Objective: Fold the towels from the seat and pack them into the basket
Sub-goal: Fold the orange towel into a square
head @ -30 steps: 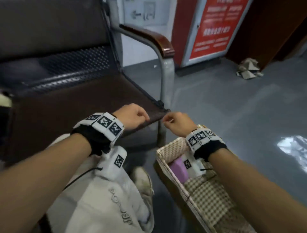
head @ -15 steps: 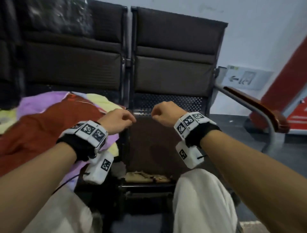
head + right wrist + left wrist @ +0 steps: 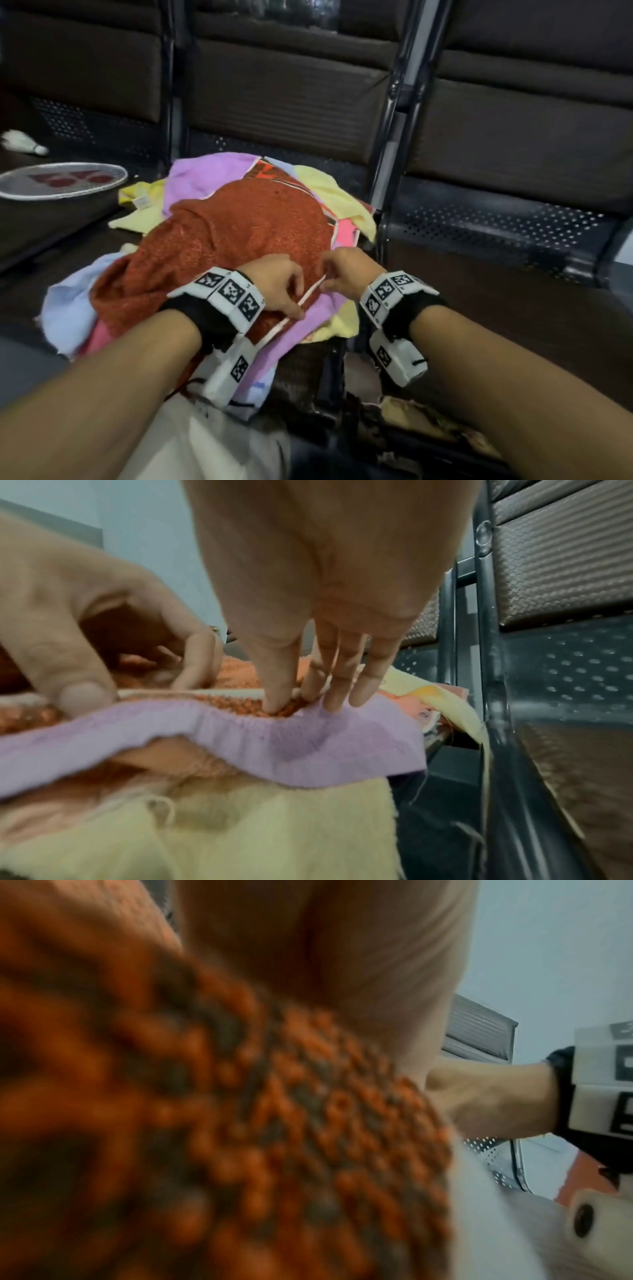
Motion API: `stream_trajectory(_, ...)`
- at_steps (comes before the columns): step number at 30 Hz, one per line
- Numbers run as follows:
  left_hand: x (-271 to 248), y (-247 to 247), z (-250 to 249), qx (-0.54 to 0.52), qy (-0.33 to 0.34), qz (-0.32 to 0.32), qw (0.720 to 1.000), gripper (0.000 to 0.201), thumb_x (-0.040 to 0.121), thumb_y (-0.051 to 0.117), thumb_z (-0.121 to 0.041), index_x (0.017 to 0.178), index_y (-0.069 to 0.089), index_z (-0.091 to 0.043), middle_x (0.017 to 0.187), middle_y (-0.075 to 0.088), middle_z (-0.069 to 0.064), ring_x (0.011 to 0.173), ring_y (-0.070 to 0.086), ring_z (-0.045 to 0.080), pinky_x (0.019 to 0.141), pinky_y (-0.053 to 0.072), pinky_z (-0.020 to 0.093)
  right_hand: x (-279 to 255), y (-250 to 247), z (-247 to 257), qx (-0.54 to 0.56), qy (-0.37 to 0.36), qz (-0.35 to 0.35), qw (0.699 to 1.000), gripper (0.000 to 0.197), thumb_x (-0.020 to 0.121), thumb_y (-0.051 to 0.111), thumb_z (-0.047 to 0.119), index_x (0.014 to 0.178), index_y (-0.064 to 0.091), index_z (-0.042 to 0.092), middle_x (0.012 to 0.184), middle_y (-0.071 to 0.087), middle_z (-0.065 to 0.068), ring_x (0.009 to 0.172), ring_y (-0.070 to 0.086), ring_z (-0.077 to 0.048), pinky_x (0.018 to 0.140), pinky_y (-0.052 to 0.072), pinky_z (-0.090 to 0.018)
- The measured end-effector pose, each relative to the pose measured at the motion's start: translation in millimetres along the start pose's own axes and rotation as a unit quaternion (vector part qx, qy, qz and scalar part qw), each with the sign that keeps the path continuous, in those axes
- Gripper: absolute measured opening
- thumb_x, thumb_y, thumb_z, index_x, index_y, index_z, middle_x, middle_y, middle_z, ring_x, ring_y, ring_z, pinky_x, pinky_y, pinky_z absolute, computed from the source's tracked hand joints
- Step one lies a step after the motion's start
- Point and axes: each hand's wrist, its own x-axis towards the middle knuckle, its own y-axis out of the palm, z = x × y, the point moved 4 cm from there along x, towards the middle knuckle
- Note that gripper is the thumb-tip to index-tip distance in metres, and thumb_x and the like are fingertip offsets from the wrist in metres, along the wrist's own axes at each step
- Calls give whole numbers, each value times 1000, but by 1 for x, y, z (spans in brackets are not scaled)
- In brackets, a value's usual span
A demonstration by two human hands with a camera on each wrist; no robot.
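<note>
A heap of towels lies on the dark seat in the head view. An orange-red towel is on top, over purple, yellow, light blue and pink ones. My left hand and right hand are close together at its near white hem. The right wrist view shows my right thumb and fingers pinching the orange towel's hem above the purple towel. My left hand grips the same hem. The left wrist view is filled by the blurred orange towel. The basket is out of view.
A badminton racket and a shuttlecock lie on the seat to the left. A dark metal frame separates the towel seat from the bare seat on the right. My light trousers are below the pile.
The view swung left from the basket on the floor to the towel pile. Both hands, held up as fists before, came down and took hold of the orange towel's hem.
</note>
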Motion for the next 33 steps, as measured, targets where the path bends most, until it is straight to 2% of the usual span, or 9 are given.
stream_trajectory(2,1,1,-6,2,19,0,1000,16,70,77,-27,81,68,-19,81,59,-5,78,57,13,72,41,20,1,2,-4,-16,-7,-9,1000,6,80,71,15,82,65,14,81,57,0,84,57,-19,75,43,-27)
stream_trajectory(6,0,-6,-25,-2,41,-33,999,7,82,60,-18,86,56,-16,87,64,7,84,58,27,78,47,34,-22,-16,-14,22,-55,-61,996,5,83,66,14,83,62,11,111,56,-6,110,50,-24,98,38,-34)
stream_trajectory(8,-3,-17,-35,-47,40,-90,994,8,87,51,-17,89,43,-16,81,60,14,78,57,32,75,46,40,-45,-34,-20,122,-55,-102,986,10,86,63,10,80,55,13,118,59,-5,113,52,-26,98,40,-37)
stream_trajectory(14,-11,-38,-104,-142,117,-198,963,11,90,45,-14,93,37,-20,76,55,10,75,55,33,71,39,38,-122,-90,-42,257,5,-222,941,22,93,53,9,78,48,25,69,47,5,68,44,-12,71,36,-35)
stream_trajectory(19,-13,-35,-170,-148,186,-201,950,23,86,48,-12,108,48,-18,85,61,3,80,56,24,72,42,31,-194,-131,-71,291,53,-375,879,23,95,51,12,76,48,23,62,46,9,53,42,-2,56,37,-24)
stream_trajectory(22,-10,-33,-191,-147,208,-240,937,16,84,49,-11,100,53,-13,84,64,9,79,58,27,70,44,35,-231,-161,-98,278,63,-510,812,24,95,52,13,74,47,24,58,43,10,44,40,4,50,33,-13)
stream_trajectory(25,6,-29,-197,-138,214,-261,931,3,87,51,-14,87,54,-15,73,55,-4,71,53,18,62,31,26,-250,-172,-131,283,86,-582,758,22,94,55,15,76,47,25,61,46,10,46,43,5,54,35,-15)
stream_trajectory(29,38,-5,-194,-41,195,-201,959,9,88,50,-12,89,58,-8,86,45,-1,87,49,21,73,28,24,-243,-140,-166,291,126,-526,789,19,92,59,14,78,53,25,63,54,6,51,51,2,57,43,-15)
stream_trajectory(33,65,19,-180,4,119,-115,986,22,94,46,-15,109,59,-5,106,60,15,103,56,30,88,40,32,-224,-92,-182,418,154,-337,830,8,88,64,13,92,60,18,63,62,6,55,57,-8,55,44,-27)
